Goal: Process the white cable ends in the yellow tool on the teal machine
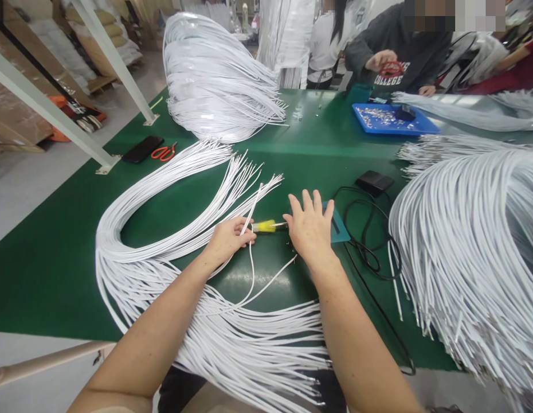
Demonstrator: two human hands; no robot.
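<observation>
- Thin white plastic-sheathed cable (253,207): rose from the left hand (227,242) above the glossy green tabletop (47,275) — fingers pinched closed on it, likely to control its end.
- Yellow-handled tool with metal shaft (266,226): sat between both hands; couldn't tell if either touched it.
- Right hand (310,229): fingers spread, no visible hold, partly over the flat teal plate (340,229).
- Curved white cable bundle (108,229): ends fanned rightward — presumably for reach.
</observation>
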